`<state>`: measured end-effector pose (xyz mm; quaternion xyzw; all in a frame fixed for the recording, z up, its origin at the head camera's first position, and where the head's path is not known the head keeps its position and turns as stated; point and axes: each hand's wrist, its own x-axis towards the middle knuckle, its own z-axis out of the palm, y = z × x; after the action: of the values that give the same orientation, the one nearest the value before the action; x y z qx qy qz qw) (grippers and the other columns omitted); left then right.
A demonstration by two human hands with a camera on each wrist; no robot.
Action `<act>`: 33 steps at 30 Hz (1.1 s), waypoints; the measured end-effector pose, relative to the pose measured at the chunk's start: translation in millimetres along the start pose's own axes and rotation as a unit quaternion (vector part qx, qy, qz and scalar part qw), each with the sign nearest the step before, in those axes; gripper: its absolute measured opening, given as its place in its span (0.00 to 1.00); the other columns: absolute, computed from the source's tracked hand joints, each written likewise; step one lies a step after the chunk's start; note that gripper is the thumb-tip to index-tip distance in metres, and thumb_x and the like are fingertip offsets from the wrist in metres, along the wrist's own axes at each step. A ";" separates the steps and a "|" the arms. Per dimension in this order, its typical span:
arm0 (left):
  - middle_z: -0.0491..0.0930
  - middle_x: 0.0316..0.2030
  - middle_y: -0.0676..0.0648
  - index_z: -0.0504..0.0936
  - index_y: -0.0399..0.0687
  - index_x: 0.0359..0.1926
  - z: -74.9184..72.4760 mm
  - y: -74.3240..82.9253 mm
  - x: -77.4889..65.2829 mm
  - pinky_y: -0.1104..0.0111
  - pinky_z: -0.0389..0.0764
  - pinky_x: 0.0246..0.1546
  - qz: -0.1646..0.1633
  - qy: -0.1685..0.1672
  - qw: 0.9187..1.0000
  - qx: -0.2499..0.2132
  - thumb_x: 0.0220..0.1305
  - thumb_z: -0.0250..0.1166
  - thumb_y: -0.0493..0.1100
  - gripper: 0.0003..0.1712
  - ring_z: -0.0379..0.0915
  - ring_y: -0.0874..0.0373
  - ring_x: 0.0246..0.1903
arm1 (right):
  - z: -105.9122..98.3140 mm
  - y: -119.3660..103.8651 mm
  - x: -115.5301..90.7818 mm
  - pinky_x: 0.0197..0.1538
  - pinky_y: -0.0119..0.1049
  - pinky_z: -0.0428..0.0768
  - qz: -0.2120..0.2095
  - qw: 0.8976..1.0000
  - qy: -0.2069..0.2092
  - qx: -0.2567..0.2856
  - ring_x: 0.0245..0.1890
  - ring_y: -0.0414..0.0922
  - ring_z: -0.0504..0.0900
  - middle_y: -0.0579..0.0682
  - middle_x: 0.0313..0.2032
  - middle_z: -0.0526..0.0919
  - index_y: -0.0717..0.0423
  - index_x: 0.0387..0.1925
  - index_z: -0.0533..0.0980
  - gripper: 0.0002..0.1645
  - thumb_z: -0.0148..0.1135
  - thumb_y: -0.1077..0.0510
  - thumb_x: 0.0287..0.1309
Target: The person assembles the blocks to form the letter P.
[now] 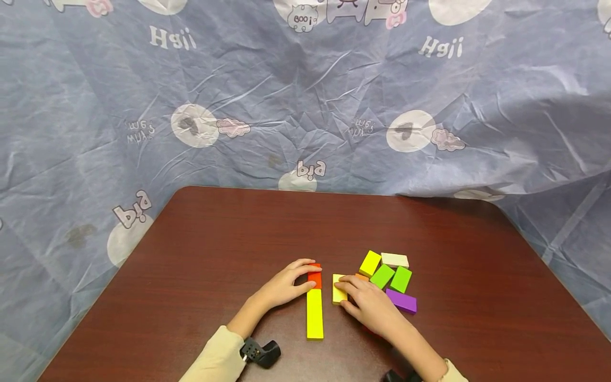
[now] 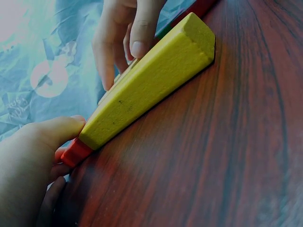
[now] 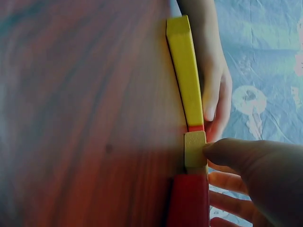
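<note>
A red block (image 1: 314, 279) lies end to end with a long bright yellow block (image 1: 314, 315) on the table. My left hand (image 1: 285, 284) holds the red block between its thumb and fingers. In the left wrist view the thumb rests by the joint of the red block (image 2: 77, 152) and the yellow block (image 2: 137, 94). Just to the right, my right hand (image 1: 374, 307) pinches a pale yellow block (image 1: 338, 295), set apart from that row. Another red block (image 3: 189, 201) shows in the right wrist view; my right hand mostly hides it in the head view.
Right of my right hand lie a yellow block (image 1: 369, 263), a cream block (image 1: 395, 260), two green blocks (image 1: 401, 279) and a purple block (image 1: 401, 301). An orange block (image 1: 362, 277) is partly covered by the hand. A patterned blue cloth (image 1: 296, 95) hangs behind the brown table (image 1: 229, 228).
</note>
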<state>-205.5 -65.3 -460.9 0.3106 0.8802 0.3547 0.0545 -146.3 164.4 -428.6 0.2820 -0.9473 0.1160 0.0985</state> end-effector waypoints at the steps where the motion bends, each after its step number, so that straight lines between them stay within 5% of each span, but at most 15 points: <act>1: 0.63 0.63 0.52 0.70 0.60 0.59 0.1 0.2 0.3 0.54 0.63 0.62 -0.002 0.000 1.000 -0.001 0.63 0.53 0.57 0.24 0.57 0.55 0.64 | -0.3 2.5 0.2 0.51 0.46 0.76 0.002 1.000 -0.001 0.005 0.49 0.48 0.78 0.50 0.48 0.78 0.53 0.49 0.76 0.21 0.64 0.53 0.51; 13: 0.60 0.65 0.50 0.70 0.58 0.60 -3.1 0.1 -0.2 0.52 0.62 0.62 -0.002 0.020 1.000 -0.018 0.64 0.53 0.56 0.24 0.54 0.53 0.66 | -7.3 15.9 4.4 0.52 0.44 0.76 0.008 0.999 -0.024 0.039 0.49 0.46 0.76 0.49 0.49 0.77 0.53 0.50 0.75 0.21 0.62 0.54 0.53; 25: 0.57 0.66 0.51 0.66 0.62 0.62 -0.7 19.2 -39.1 0.57 0.69 0.58 0.059 -0.008 0.990 0.127 0.64 0.50 0.60 0.27 0.55 0.55 0.65 | -7.7 13.4 25.3 0.48 0.45 0.77 0.039 0.999 -0.022 0.019 0.44 0.49 0.80 0.51 0.45 0.79 0.56 0.45 0.77 0.19 0.65 0.57 0.50; 33: 0.61 0.65 0.52 0.69 0.61 0.61 1.9 24.1 -44.4 0.60 0.65 0.61 0.074 0.001 0.982 0.175 0.63 0.53 0.58 0.26 0.56 0.56 0.65 | -8.2 16.1 56.6 0.41 0.42 0.79 0.071 0.996 -0.056 0.020 0.41 0.49 0.80 0.52 0.46 0.77 0.59 0.44 0.76 0.17 0.65 0.60 0.50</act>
<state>-157.2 -76.8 -452.0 0.3793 0.9033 0.1984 -0.0284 -200.8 150.8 -409.1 0.2220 -0.9664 0.1258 0.0306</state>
